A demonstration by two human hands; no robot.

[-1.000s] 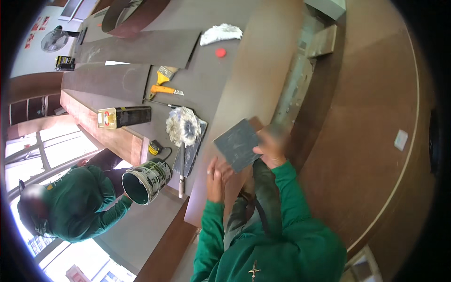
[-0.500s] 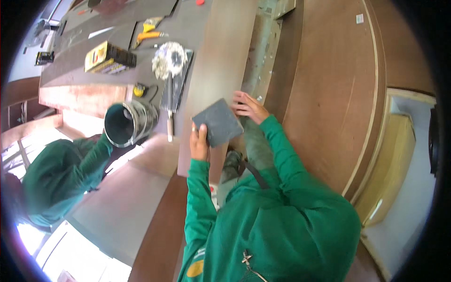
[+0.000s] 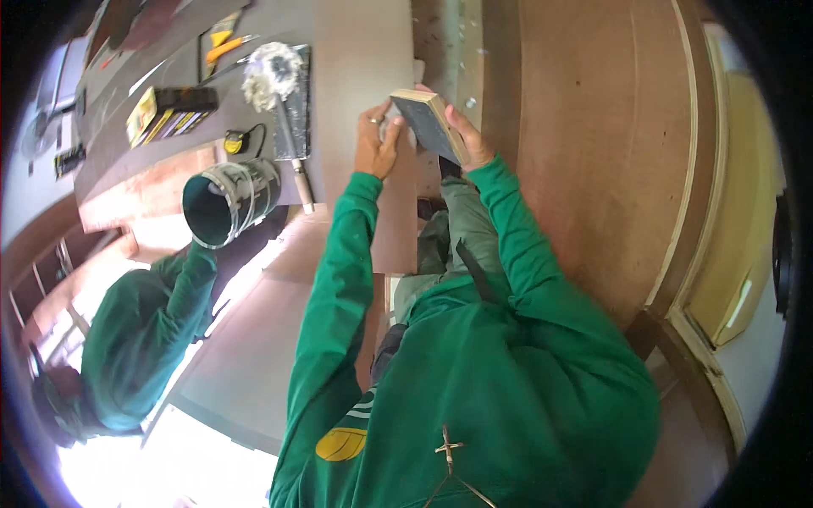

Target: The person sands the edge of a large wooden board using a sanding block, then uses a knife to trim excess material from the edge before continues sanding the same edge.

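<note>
A small square block (image 3: 426, 125) with a dark grey face and pale wood-like edges is held up, tilted, above the long brown panel (image 3: 364, 51). My right hand (image 3: 471, 140) grips it along the right edge, thumb in front and fingertips showing behind the top. Close to the block's left side is my left hand (image 3: 378, 146), wearing a ring. Its thumb and fingers are apart, and whether they touch the block I cannot tell. The block's back face is hidden.
Left of the panel lie a white fluffy-headed tool (image 3: 273, 74) over a dark flat plate (image 3: 296, 127), a tape measure (image 3: 235, 142), an orange-handled tool (image 3: 227, 48) and a box (image 3: 169, 112). A person in green (image 3: 140, 339) holds a bucket (image 3: 229, 203). A brown board wall (image 3: 601, 152) stands right.
The block has passed from my left hand into my right and tipped so that its edges show. It has moved up and slightly right. The surroundings have shifted in view.
</note>
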